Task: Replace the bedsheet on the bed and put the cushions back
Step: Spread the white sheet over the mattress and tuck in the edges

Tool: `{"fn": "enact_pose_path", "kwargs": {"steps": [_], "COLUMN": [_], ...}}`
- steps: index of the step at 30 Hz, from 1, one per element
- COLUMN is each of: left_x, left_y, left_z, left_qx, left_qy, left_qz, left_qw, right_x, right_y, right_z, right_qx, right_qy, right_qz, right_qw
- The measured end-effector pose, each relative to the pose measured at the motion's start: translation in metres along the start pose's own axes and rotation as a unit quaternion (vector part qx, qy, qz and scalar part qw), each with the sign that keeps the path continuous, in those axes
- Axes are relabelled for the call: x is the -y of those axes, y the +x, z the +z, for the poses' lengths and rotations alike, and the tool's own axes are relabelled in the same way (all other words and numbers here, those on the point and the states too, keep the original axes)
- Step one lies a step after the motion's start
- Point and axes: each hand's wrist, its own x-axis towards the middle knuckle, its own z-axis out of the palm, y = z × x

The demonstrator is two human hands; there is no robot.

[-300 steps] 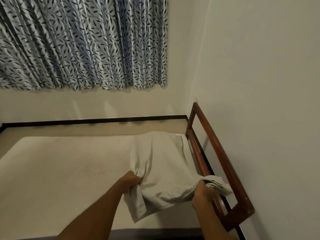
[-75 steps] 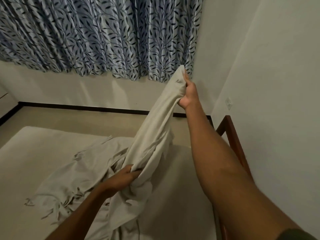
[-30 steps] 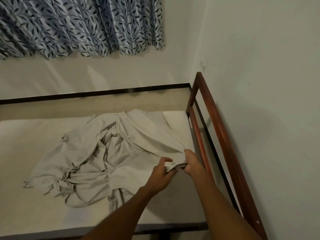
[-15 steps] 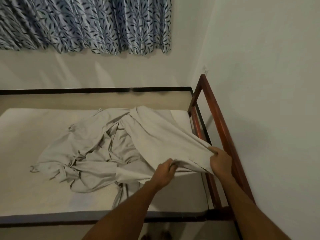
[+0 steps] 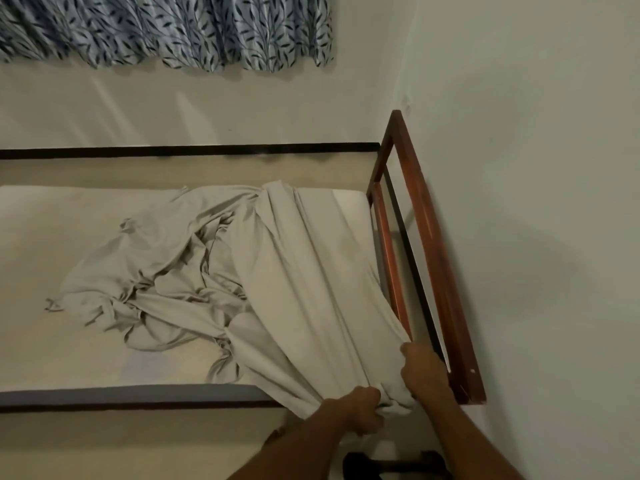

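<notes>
Left hand was curled tight round bedsheet edge at near right corner of mattress. Right hand was just beside it, fingers closed on same cloth, close to wooden rail. Sheet ran taut from this corner toward far side; rest lay crumpled mid-bed, most of mattress bare. Judged early stage: one corner in work; spreading, other corners and cushions left. Cushions not in view. No container seen. Leaf-pattern curtain hung beyond.

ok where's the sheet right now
Head view: the sheet lies bunched on the mattress, right of middle; left hand and right hand grip its corner at the near right end, beside the rail.
</notes>
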Motion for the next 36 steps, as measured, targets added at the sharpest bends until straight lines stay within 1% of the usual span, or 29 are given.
{"fn": "enact_pose_path", "kwargs": {"steps": [3,5,8,10,11,13,15,17,21,24,27,32,36], "left_x": [0.0,-0.001,-0.014,-0.023,-0.026,-0.023,-0.014,-0.005,0.02,0.041,0.067,0.117,0.161], "left_y": [0.012,0.018,0.014,0.01,0.008,0.006,0.007,0.0,-0.022,-0.043,-0.069,-0.117,-0.156], "left_z": [0.016,0.027,0.048,0.055,0.053,0.043,0.029,0.014,-0.016,-0.039,-0.059,-0.089,-0.109], "left_qx": [0.026,0.058,0.118,0.129,0.131,0.127,0.09,0.033,-0.05,-0.079,-0.11,-0.167,-0.215], "left_qy": [0.006,-0.009,-0.088,-0.136,-0.143,-0.116,-0.074,-0.042,-0.005,-0.012,-0.036,-0.087,-0.124], "left_qz": [-0.011,-0.015,-0.037,-0.054,-0.056,-0.046,-0.048,-0.061,-0.08,-0.087,-0.096,-0.129,-0.136], "left_qw": [1.0,0.998,0.988,0.981,0.98,0.984,0.992,0.997,0.996,0.993,0.989,0.974,0.959], "right_x": [-0.009,-0.013,-0.014,-0.008,-0.004,0.005,0.013,0.024,0.052,0.077,0.111,0.171,0.216], "right_y": [-0.009,-0.014,-0.02,-0.023,-0.025,-0.026,-0.026,-0.025,-0.025,-0.024,-0.024,-0.023,-0.021], "right_z": [0.025,0.036,0.048,0.049,0.05,0.049,0.047,0.042,0.031,0.023,0.016,0.006,0.003], "right_qx": [0.035,0.062,0.098,0.12,0.129,0.14,0.14,0.134,0.12,0.121,0.138,0.155,0.177], "right_qy": [-0.002,-0.011,-0.031,-0.033,-0.03,-0.009,0.012,0.033,0.078,0.118,0.145,0.163,0.174], "right_qz": [0.001,0.005,0.006,0.012,0.014,0.011,0.004,-0.003,-0.022,-0.034,-0.055,-0.089,-0.107], "right_qw": [0.999,0.998,0.995,0.992,0.991,0.99,0.99,0.99,0.989,0.985,0.978,0.97,0.963]}}
